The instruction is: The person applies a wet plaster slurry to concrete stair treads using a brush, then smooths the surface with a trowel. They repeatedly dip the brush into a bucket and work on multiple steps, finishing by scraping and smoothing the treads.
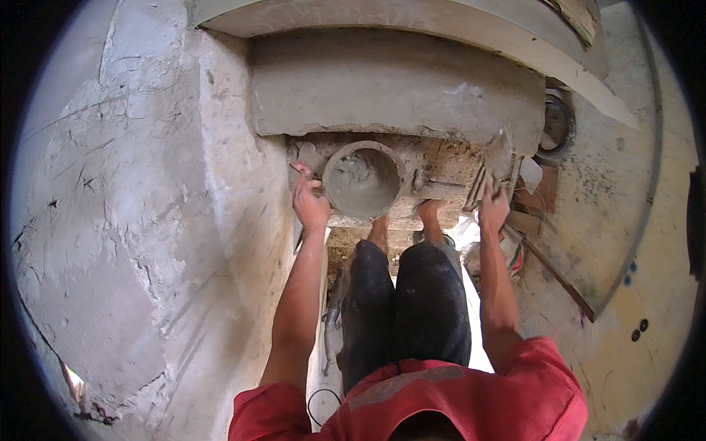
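Observation:
My left hand is at the left of a round bucket with grey mortar in it, fingers curled just below a flat tool with a red part; what they grip is unclear. My right hand is closed on a trowel, its mortar-coated blade raised toward the step edge. A hammer-like tool lies on the rough ledge right of the bucket, above my bare feet.
A plastered step rises ahead under a curved slab. A rough plastered wall is at the left. At the right are a dark round container, loose boards and a long thin bar on a pale surface.

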Demonstrator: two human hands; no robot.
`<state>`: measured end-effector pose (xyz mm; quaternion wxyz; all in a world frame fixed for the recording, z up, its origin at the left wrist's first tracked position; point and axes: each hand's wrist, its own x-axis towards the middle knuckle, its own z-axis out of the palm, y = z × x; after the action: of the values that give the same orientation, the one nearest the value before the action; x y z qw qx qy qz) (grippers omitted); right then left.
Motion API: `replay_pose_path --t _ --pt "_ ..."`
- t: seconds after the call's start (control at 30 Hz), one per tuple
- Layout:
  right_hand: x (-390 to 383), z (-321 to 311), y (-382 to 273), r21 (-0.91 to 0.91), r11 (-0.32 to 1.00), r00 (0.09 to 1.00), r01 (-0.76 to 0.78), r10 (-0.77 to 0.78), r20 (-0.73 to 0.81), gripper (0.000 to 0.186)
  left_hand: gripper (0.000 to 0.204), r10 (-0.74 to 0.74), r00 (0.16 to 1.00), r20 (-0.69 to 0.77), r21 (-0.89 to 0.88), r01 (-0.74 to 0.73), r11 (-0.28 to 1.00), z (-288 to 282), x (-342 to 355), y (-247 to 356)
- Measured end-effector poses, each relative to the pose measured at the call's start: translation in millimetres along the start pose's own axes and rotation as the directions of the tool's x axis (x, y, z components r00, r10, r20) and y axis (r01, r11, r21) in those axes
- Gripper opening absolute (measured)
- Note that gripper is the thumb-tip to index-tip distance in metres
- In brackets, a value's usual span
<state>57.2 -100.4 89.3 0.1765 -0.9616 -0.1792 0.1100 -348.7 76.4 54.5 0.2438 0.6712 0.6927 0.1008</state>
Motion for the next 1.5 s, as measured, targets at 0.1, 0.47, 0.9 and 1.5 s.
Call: replay_pose_path --t 0.1,0.47,0.9,1.5 --pt "-56 -37 13 -0.038 0.999 0.991 -0.036 0.041 0.13 0.05 0.025 -0.341 0.905 0.253 0.034 0.344 0.938 14 -2 -15" --pt "-188 52 -64 -0.095 0.995 0.556 0.004 0.076 0.828 0.051 0.027 -0.117 0.906 0.408 0.137 0.066 0.988 27 -39 -84" --pt "-236 10 50 0.099 0.94 0.814 -0.328 0.228 0.535 0.043 0.043 0.192 0.881 0.432 -0.033 -0.197 0.98 26 -46 23" --pt "-365 231 567 -0.1 0.528 0.407 -0.843 0.749 0.523 0.071 0.044 0.632 0.229 0.741 -0.361 -0.657 0.662 182 -251 64"
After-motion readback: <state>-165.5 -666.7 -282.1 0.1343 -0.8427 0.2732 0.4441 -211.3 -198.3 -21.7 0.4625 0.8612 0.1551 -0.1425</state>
